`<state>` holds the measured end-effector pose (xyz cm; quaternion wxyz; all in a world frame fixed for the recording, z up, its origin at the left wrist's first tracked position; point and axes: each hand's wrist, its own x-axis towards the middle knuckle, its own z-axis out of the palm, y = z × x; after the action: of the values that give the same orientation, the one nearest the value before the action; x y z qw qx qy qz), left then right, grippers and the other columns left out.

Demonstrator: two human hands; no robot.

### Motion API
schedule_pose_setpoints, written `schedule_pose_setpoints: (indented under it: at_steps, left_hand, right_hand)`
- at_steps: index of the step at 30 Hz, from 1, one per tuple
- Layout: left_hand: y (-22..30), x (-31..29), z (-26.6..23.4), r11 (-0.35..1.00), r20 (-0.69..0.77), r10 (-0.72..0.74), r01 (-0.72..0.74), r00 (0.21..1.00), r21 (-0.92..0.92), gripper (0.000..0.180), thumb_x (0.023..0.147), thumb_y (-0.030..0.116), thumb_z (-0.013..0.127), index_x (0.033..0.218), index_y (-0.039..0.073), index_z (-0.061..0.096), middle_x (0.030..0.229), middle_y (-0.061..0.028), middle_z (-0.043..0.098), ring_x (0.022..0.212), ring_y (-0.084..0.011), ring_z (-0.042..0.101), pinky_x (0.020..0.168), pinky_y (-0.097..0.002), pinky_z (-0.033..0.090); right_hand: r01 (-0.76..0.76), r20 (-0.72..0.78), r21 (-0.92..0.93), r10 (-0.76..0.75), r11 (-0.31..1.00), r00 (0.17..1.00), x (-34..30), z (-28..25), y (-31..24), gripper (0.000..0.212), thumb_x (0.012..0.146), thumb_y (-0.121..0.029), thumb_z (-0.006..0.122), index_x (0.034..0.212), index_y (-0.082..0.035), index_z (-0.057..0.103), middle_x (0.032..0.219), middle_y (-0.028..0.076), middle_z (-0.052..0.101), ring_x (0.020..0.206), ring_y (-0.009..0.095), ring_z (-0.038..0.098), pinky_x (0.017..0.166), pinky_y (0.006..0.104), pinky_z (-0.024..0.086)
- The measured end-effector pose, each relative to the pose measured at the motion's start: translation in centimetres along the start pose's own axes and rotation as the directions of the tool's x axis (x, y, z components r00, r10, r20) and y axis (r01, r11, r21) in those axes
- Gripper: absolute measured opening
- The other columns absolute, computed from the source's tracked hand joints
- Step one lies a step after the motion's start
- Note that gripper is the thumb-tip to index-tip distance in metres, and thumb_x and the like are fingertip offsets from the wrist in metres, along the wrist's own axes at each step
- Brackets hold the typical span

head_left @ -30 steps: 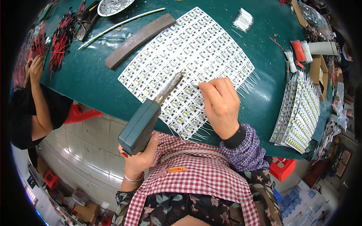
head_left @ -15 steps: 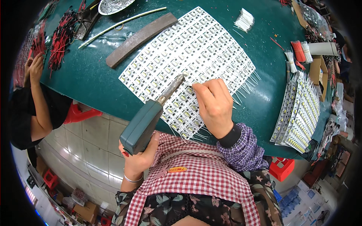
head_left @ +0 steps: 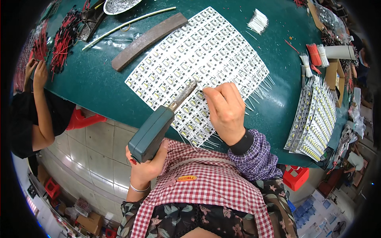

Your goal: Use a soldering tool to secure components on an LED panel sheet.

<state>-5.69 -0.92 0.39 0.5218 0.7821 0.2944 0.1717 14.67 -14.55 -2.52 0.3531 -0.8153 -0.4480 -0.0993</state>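
Note:
My left hand (head_left: 143,171) is closed round the handle of a dark green soldering gun (head_left: 151,133). Its metal barrel slants up to the right, and the tip is at the middle of a large white panel of LED circuit boards (head_left: 158,63). Just right of the tip, my right hand (head_left: 227,111) is closed in a pinch over the panel. A thin white wire seems to show at its fingertips, mostly hidden. White wires (head_left: 260,91) stick out along the panel's right and near edges.
A brown bar (head_left: 149,41) lies along the panel's far left edge. White wires (head_left: 258,22) form a bundle behind it. Wired LED boards (head_left: 313,119) are stacked at right, near red wire bundles (head_left: 313,54). At far left, another person's hands (head_left: 37,75) are beside red-and-black wires (head_left: 63,47).
The soldering gun has shifted slightly right, its tip a little nearer my right fingertips. My right hand has barely moved. The other person's hands have shifted slightly.

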Motion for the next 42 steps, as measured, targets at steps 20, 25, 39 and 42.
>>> schedule_pose_setpoints:
  at_steps: [20,25,39,42]
  left_hand:
    - [-1.4,-1.2,-1.0,0.992,0.112,0.109,-0.115,0.988,0.05,0.034,0.09,-0.009,0.072,0.123,-0.006,0.067,0.099,-0.0077,0.072,0.069,-0.0091,0.06,0.059,-0.0253,0.049]
    - [-1.4,-1.4,-0.8,0.996,0.073,0.091,-0.09,0.993,-0.022,0.038,0.09,-0.011,0.069,0.127,-0.007,0.063,0.1,-0.0099,0.071,0.063,-0.0083,0.056,0.053,-0.0245,0.044]
    - [0.4,-0.9,-0.7,0.983,-0.05,-0.165,0.16,0.985,-0.092,0.019,0.08,0.003,0.082,0.097,-0.003,0.074,0.086,-0.0101,0.075,0.066,-0.0183,0.07,0.061,-0.0294,0.054]
    - [0.9,-0.9,-0.6,0.978,-0.065,-0.17,0.16,0.983,-0.134,0.018,0.081,0.002,0.081,0.097,-0.002,0.074,0.085,-0.0096,0.075,0.067,-0.0171,0.07,0.061,-0.029,0.054]
  right_hand:
    - [-0.001,0.01,0.001,0.001,1.0,1.0,0.0,0.1,0.1,0.027,0.074,0.008,0.065,0.099,0.0,0.066,0.083,0.01,0.051,0.077,0.027,0.054,0.063,0.0389,0.047]
    - [-0.002,0.014,-0.007,0.002,1.0,1.0,0.0,0.1,0.0,0.026,0.074,0.008,0.065,0.099,-0.001,0.066,0.083,0.01,0.051,0.077,0.027,0.054,0.063,0.0388,0.047]
    - [-0.018,-0.002,-0.001,0.018,1.0,1.0,0.2,-1.6,-1.0,0.024,0.075,0.008,0.067,0.096,-0.003,0.068,0.082,0.007,0.052,0.077,0.025,0.056,0.065,0.0381,0.045]
    - [0.002,0.01,0.033,-0.003,0.999,1.0,0.4,-0.9,-0.7,0.023,0.076,0.006,0.068,0.097,-0.004,0.069,0.082,0.006,0.053,0.078,0.025,0.056,0.066,0.0385,0.045]
